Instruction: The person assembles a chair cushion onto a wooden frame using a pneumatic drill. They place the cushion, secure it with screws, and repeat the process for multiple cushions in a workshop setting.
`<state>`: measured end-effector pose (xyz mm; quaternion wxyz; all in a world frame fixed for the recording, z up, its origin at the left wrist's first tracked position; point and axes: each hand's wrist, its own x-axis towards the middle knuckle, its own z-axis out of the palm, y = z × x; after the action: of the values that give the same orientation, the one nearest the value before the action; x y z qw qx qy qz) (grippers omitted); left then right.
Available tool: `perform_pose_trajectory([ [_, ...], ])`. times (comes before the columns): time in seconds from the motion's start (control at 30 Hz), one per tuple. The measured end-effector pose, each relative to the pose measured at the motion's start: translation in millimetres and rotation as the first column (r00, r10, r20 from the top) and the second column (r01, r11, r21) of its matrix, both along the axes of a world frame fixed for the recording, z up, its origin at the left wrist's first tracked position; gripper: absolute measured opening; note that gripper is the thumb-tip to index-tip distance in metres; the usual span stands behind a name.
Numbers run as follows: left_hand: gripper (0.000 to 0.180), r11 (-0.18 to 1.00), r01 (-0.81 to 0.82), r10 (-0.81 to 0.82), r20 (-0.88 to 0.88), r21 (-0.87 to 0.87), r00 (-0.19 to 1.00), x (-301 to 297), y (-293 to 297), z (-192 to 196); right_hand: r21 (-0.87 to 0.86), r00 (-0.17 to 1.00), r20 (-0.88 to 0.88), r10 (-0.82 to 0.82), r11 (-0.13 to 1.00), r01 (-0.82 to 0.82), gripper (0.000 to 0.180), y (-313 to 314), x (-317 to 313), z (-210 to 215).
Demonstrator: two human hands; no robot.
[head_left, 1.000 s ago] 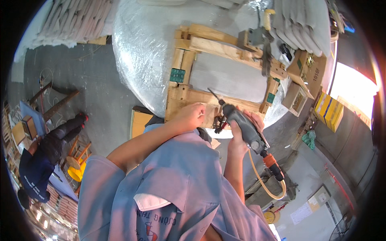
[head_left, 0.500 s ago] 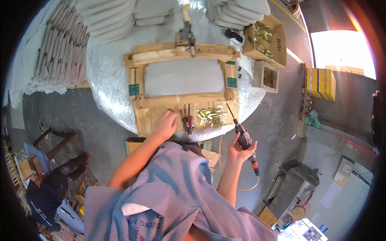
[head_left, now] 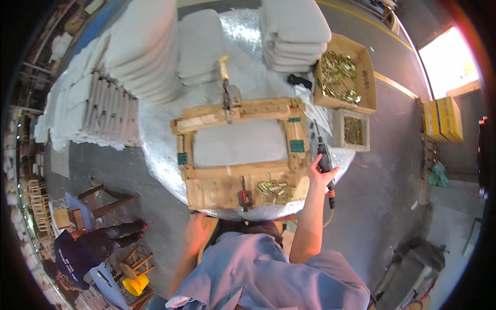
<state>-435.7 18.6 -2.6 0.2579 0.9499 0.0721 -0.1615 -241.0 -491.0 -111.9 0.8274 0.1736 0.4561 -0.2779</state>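
Note:
My right hand (head_left: 323, 174) is wrapped round a pneumatic screwdriver (head_left: 324, 157) with an orange hose fitting, its tip over the right edge of the work surface beside the wooden jig (head_left: 232, 172). My left hand (head_left: 198, 231) is low, below the table's front edge; its fingers do not show clearly. A whitish padded panel (head_left: 240, 143) lies inside the jig. One toggle clamp (head_left: 226, 95) with a yellow handle sits on the jig's far rail, and another clamp (head_left: 245, 199) with red grips stands at its front. Beside that is a pile of brass-coloured metal brackets (head_left: 274, 191).
At the far right stand a carton (head_left: 369, 77) of brass-coloured pieces and a small tray (head_left: 366, 135) of screws. Stacked whitish cushions (head_left: 139, 62) rise at the far left, with another stack (head_left: 297, 31) behind. A co-worker (head_left: 75, 253) is bent over at lower left.
My right hand has carried the screwdriver away from the brackets, rightward toward the screw tray. My left hand has left the jig's board and dropped toward my body. The view has shifted.

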Motion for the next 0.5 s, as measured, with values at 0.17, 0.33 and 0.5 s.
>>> perform_pose_trajectory([
  [0.17,0.042,1.0,-0.004,0.004,-0.148,0.0,0.989,-26,3,-21,-0.287,0.976,0.219,-0.016,0.955,0.08,0.056,-26,7,-69],
  [0.33,0.046,0.984,-0.175,0.176,0.253,-0.026,0.951,2,-8,-11,-0.223,0.993,-0.001,0.118,0.968,-0.116,0.047,21,-7,-33],
  [0.5,0.058,0.906,-0.423,0.34,0.549,0.028,0.764,136,6,-21,-0.269,0.965,-0.108,0.24,0.927,-0.26,0.057,33,-26,8],
])
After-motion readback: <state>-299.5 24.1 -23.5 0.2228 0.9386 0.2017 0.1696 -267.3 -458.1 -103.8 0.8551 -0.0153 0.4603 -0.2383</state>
